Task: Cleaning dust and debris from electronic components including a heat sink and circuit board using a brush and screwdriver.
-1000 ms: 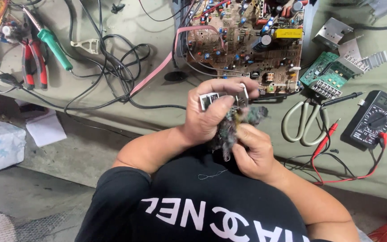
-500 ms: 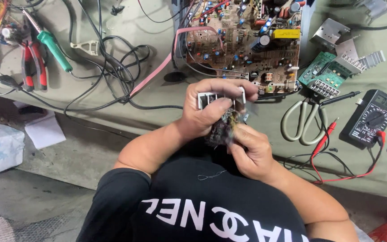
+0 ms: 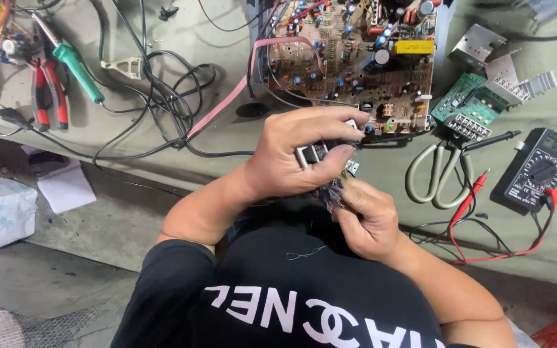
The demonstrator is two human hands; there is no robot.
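My left hand (image 3: 291,158) grips a small metal-cased electronic part (image 3: 314,153) between thumb and fingers, just in front of my chest. My right hand (image 3: 367,216) sits right below it, pinching a dark, frayed rag (image 3: 333,191) against the part's underside. Most of the rag is hidden between the two hands. Both hands hover over the near edge of the grey-green workbench (image 3: 227,138).
A brown circuit board (image 3: 349,58) lies just beyond the hands. Scissors (image 3: 433,177), a green board (image 3: 469,103), heat sinks (image 3: 510,74) and a black multimeter (image 3: 536,171) with red leads sit to the right. Pliers (image 3: 49,93), a green-handled tool (image 3: 78,67) and tangled cables (image 3: 156,90) lie left.
My left hand has rolled over the part, covering more of it. The rag has been bunched tighter between the hands, and far less of it shows.
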